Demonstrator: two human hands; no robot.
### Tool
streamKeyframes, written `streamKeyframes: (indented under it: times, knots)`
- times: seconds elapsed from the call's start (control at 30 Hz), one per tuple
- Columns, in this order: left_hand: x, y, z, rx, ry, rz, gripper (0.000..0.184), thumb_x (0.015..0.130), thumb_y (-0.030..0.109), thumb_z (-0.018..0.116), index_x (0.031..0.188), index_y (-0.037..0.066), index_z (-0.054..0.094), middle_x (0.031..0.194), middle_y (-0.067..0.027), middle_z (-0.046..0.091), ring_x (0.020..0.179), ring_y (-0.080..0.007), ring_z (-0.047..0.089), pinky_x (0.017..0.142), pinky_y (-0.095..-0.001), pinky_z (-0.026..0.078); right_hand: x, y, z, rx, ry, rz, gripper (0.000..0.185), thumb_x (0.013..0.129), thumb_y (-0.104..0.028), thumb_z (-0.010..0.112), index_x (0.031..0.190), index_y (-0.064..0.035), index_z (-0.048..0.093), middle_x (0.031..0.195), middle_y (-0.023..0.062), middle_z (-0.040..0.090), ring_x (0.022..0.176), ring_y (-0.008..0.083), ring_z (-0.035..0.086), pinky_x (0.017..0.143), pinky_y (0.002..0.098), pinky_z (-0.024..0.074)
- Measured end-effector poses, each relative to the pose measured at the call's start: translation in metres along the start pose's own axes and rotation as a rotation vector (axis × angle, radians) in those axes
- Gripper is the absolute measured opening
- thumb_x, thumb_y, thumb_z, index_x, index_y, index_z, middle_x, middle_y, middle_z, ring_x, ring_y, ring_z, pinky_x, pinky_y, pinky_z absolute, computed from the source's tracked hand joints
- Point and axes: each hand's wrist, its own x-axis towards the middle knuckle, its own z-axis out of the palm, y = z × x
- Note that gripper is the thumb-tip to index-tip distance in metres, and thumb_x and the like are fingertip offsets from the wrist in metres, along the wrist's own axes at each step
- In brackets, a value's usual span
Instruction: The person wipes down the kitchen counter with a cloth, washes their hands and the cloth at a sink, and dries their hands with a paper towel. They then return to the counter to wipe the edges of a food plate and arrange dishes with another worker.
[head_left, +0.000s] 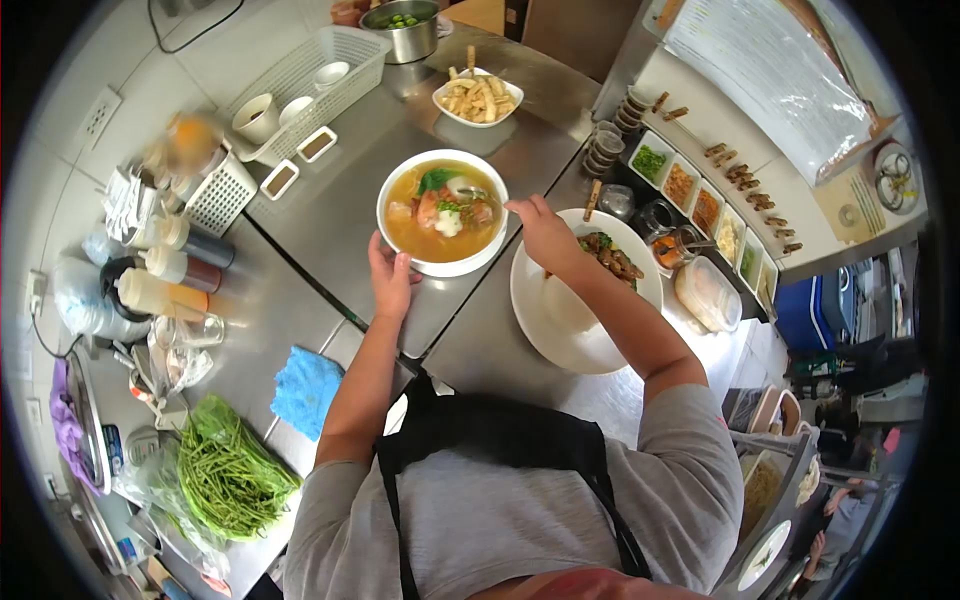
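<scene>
A white bowl of soup (442,262) with orange broth, greens and a white dollop stands on a white underplate (485,262) on the steel counter. A spoon (468,190) rests inside it. My left hand (393,277) grips the lower left edge of the bowl, thumb near the rim. At the bowl's right rim, my right hand (548,237) has its fingers closed on the edge. Under my right forearm lies a large white plate (540,325) with browned meat and greens (612,258), partly hidden by the arm; a wooden clothespin (592,198) is at its rim.
A dish of fries (478,98) stands at the back, near a metal pot (402,35). Topping trays (690,195) line the right. Sauce bottles (165,290), a blue cloth (306,390) and green beans (235,475) are on the left.
</scene>
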Motion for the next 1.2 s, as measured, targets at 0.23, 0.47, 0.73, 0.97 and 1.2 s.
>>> streamKeyframes:
  times: [0.23, 0.47, 0.73, 0.97, 1.2]
  knots:
    - [0.0, 0.0, 0.001, 0.063, -0.027, 0.014, 0.046, 0.085, 0.018, 0.035, 0.127, 0.011, 0.016, 0.118, -0.0106, 0.037, 0.091, -0.0167, 0.049, 0.055, -0.0232, 0.049, 0.021, 0.087, -0.076, 0.091, 0.669, -0.144, 0.033, 0.068, 0.007, 0.044, 0.098, -0.0056, 0.049, 0.089, 0.0199, 0.049, 0.087, 0.035, 0.048, 0.075, 0.0379, 0.0402]
    - [-0.005, 0.007, 0.007, 0.038, 0.002, 0.027, 0.051, 0.083, 0.016, 0.038, 0.128, 0.012, 0.014, 0.115, -0.0108, 0.036, 0.089, -0.0162, 0.048, 0.054, -0.0213, 0.048, -0.012, 0.191, -0.138, -0.319, 0.481, 0.524, 0.028, 0.066, -0.001, 0.05, 0.093, -0.0049, 0.054, 0.092, 0.0195, 0.054, 0.082, 0.0354, 0.053, 0.073, 0.0407, 0.0425]
    - [-0.005, 0.006, 0.007, 0.059, 0.015, 0.013, 0.046, 0.084, 0.017, 0.034, 0.126, 0.01, 0.016, 0.119, -0.0083, 0.034, 0.091, -0.0163, 0.048, 0.054, -0.0218, 0.048, 0.002, 0.216, -0.176, -0.423, 0.147, 0.534, 0.014, 0.067, -0.014, 0.054, 0.068, -0.0011, 0.06, 0.078, 0.0189, 0.059, 0.075, 0.0316, 0.056, 0.067, 0.0387, 0.0449]
    - [-0.003, 0.002, 0.005, 0.046, -0.004, 0.008, 0.046, 0.085, 0.02, 0.033, 0.126, 0.01, 0.015, 0.12, -0.0094, 0.033, 0.089, -0.0163, 0.049, 0.054, -0.022, 0.048, 0.021, 0.255, -0.172, -0.438, -0.225, 0.716, 0.019, 0.071, -0.017, 0.052, 0.071, 0.0, 0.061, 0.081, 0.0178, 0.059, 0.078, 0.0294, 0.058, 0.066, 0.0378, 0.0462]
    - [-0.003, 0.002, 0.005, 0.063, 0.003, 0.015, 0.049, 0.085, 0.026, 0.035, 0.126, 0.009, 0.015, 0.121, -0.0102, 0.034, 0.088, -0.0168, 0.049, 0.054, -0.0222, 0.049, 0.025, 0.242, -0.16, -0.622, 0.11, 0.798, 0.027, 0.075, -0.017, 0.048, 0.098, -0.004, 0.054, 0.11, 0.0119, 0.049, 0.097, 0.0279, 0.051, 0.076, 0.0384, 0.0448]
